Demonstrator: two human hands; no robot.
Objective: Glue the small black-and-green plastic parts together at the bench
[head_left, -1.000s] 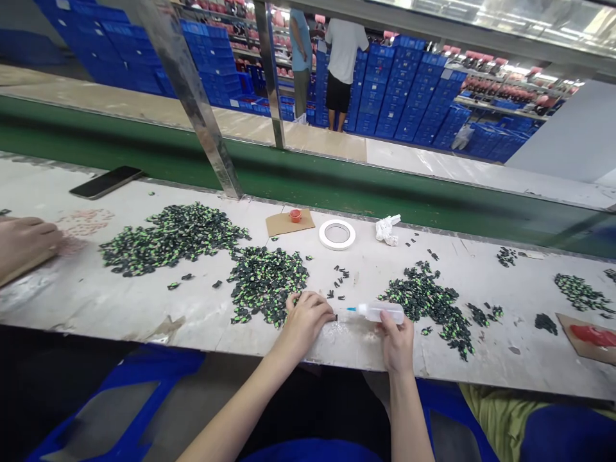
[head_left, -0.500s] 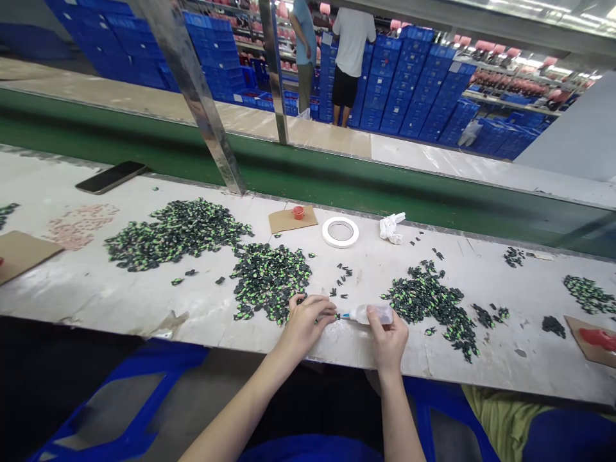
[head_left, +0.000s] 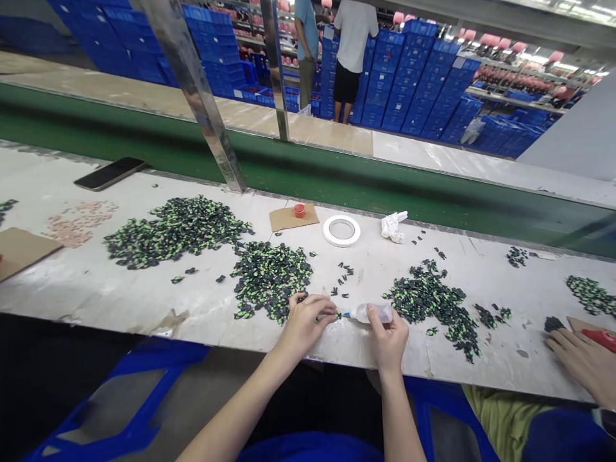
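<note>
My right hand (head_left: 389, 330) is wrapped round a small translucent squeeze bottle (head_left: 368, 313), which lies sideways with its blue tip pointing left. That tip meets a small black-and-green part (head_left: 337, 316) pinched between the fingers of my left hand (head_left: 310, 321). Just left of that hand spreads a pile of black-and-green parts (head_left: 272, 276). Beyond the bottle, a few small black pieces (head_left: 342, 276) lie loose. Another heap of black-and-green parts (head_left: 430, 298) sits to the right of my right hand.
A white tape roll (head_left: 341, 230), a crumpled white tissue (head_left: 393, 226) and cardboard with a red cap (head_left: 299, 210) stand at the back. Far left lie a phone (head_left: 110, 174) and pink bits (head_left: 79, 223). A co-worker's hand (head_left: 584, 359) rests at the right. Metal posts (head_left: 206, 122) rise behind.
A co-worker's hand has come in at the right edge, beside the dark pile and red thing there. My hands hold nearly the same place, bottle tip still at the part.
</note>
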